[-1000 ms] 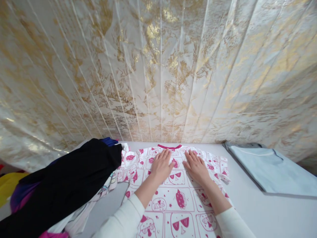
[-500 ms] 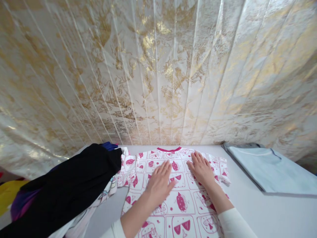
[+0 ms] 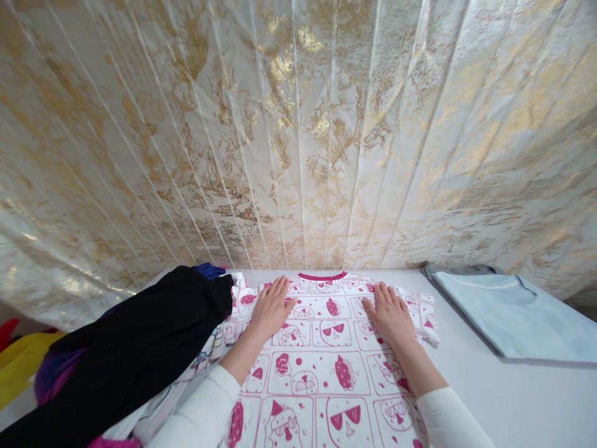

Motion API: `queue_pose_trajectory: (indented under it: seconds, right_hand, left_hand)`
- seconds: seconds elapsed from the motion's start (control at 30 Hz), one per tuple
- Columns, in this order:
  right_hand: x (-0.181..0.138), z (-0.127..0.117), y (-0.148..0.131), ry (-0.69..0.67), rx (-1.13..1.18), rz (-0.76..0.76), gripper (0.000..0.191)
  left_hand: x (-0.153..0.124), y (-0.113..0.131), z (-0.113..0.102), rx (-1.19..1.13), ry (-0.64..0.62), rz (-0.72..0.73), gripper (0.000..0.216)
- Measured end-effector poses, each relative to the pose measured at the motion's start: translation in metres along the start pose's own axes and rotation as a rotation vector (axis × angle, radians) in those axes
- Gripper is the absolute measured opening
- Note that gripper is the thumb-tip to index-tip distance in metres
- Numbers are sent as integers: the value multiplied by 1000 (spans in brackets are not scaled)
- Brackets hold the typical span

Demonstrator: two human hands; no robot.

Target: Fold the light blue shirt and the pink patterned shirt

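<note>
A white T-shirt with a pink cartoon print and a pink collar [image 3: 321, 348] lies spread flat on the white table [image 3: 489, 398], collar at the far side. My left hand [image 3: 270, 308] rests flat on its left shoulder area, fingers stretched out. My right hand [image 3: 390, 314] lies flat on the right shoulder area near the short sleeve, fingers also extended. Both arms wear white sleeves. Neither hand holds anything.
A pile of clothes topped by a black garment [image 3: 125, 348] lies at the left, with blue, purple and yellow pieces under it. A folded light blue garment [image 3: 517, 317] sits on grey fabric at the right. A white and gold draped sheet [image 3: 298, 137] hangs behind.
Both hands slid apart across the shirt from its middle: the left hand went left toward the shoulder, the right hand moved right toward the sleeve. The fabric lies flatter.
</note>
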State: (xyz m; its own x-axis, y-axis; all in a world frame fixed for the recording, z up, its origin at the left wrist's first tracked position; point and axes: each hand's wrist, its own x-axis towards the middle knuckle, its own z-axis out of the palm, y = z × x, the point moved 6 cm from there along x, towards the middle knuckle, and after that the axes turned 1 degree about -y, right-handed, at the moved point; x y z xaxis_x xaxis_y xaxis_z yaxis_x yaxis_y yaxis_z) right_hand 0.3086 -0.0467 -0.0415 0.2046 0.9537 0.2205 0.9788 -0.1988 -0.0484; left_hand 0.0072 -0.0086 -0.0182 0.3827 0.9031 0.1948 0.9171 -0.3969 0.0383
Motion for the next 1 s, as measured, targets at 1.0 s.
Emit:
queue_pose_trajectory:
  seconds: [1.0]
  right_hand:
    - [-76, -15, 35, 83, 0, -251, 66]
  left_hand:
    - [-85, 29, -33, 48, 78, 22, 48]
